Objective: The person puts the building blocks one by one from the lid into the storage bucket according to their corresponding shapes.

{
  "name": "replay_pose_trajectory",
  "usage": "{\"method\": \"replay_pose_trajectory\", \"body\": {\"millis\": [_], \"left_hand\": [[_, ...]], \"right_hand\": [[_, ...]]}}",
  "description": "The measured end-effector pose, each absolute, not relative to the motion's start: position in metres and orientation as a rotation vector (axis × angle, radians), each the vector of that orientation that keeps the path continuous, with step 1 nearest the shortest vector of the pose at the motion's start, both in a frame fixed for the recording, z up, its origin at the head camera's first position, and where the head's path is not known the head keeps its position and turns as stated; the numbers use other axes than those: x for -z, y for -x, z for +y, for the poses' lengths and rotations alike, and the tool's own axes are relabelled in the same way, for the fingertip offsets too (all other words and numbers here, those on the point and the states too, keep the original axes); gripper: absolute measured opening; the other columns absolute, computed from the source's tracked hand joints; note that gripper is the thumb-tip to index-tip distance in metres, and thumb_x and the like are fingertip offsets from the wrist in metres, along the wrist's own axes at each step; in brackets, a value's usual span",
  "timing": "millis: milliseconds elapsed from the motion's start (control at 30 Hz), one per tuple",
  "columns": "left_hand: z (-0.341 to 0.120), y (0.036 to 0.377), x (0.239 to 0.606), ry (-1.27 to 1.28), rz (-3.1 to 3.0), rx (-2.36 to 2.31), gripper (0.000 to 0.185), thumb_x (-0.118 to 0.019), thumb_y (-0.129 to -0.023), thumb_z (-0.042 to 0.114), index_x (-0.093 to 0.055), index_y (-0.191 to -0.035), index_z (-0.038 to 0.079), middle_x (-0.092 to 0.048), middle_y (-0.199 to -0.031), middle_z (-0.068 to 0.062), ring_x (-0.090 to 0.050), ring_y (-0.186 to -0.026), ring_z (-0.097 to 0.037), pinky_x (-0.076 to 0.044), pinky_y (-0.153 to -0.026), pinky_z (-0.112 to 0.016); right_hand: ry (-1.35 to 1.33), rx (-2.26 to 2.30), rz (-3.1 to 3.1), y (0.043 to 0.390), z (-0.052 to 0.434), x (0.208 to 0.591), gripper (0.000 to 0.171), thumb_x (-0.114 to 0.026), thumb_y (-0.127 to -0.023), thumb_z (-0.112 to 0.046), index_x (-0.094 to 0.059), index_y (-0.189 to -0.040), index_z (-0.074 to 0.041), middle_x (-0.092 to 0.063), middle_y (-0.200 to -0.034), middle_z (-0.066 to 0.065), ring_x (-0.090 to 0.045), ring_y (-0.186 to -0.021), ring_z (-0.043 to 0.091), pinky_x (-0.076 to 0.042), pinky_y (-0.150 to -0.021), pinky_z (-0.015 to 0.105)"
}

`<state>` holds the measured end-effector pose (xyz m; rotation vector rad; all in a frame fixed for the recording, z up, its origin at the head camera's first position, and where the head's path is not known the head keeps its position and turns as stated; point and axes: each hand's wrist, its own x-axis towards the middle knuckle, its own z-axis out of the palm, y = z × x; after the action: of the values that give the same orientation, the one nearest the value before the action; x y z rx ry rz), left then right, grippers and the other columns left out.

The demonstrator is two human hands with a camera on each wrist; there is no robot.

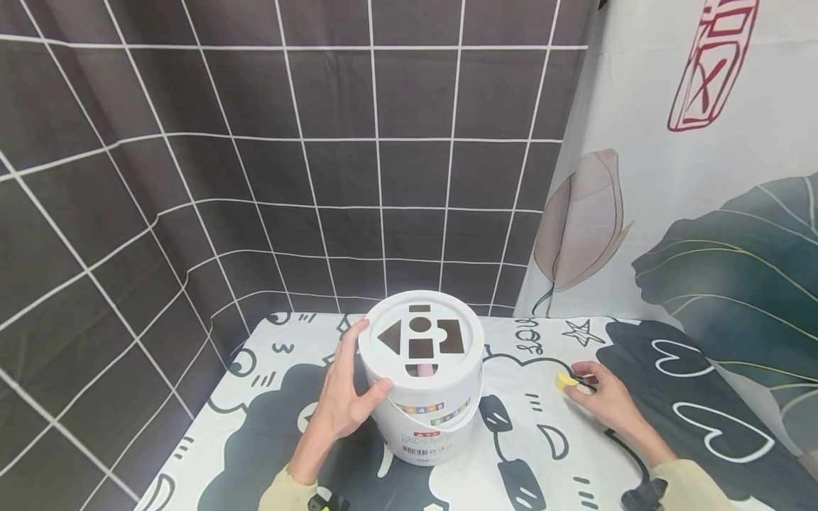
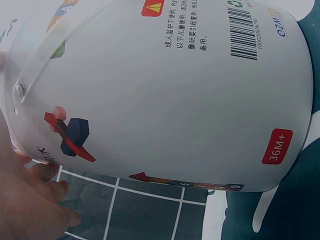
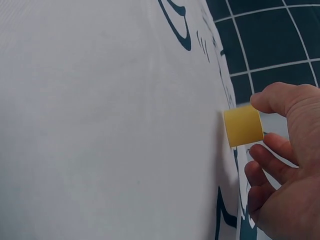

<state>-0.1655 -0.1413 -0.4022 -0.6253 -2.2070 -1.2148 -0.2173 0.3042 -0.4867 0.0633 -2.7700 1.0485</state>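
Note:
A white bucket [image 1: 424, 426] with a carrying handle stands upright on the cloth. Its white lid [image 1: 377, 362] has several cut-out shapes, among them a triangle, a circle and a square. Something pinkish [image 1: 424, 370] shows through the nearest slot. My left hand [image 1: 345, 401] holds the bucket's left side at the lid rim, thumb on the near side; in the left wrist view its fingers [image 2: 52, 200] lie by the rim. Off to the right, my right hand [image 1: 603, 397] pinches a small yellow block [image 3: 243, 126] between thumb and fingers, at the cloth's surface.
A white and dark cartoon-print cloth [image 1: 530, 461] covers the table. Behind it hangs a dark curtain [image 1: 409, 170] with white grid lines, and at right a leaf-print curtain [image 1: 639, 234]. A black cable [image 1: 629, 451] runs by the right wrist.

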Motion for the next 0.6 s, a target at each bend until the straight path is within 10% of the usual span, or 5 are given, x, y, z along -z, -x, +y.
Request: {"method": "replay_pose_trajectory", "body": {"millis": [600], "left_hand": [[-0.1419,0.1663,0.4034,0.632,-2.201,1.215,0.087,-0.068,-0.078,0.039,-0.033,-0.154,0.013,-0.042,-0.152,-0.011,-0.040,-0.138,-0.035,-0.029,-0.106,-0.066]], "right_hand": [[-0.100,-1.009,-2.762,0.2200,0.3014,0.4939,0.044,-0.073,-0.084,-0.011,-0.058,-0.119,0.009,-0.063,-0.113,0.027,-0.059,-0.098,0.039,-0.047,-0.080,0.050]]}}
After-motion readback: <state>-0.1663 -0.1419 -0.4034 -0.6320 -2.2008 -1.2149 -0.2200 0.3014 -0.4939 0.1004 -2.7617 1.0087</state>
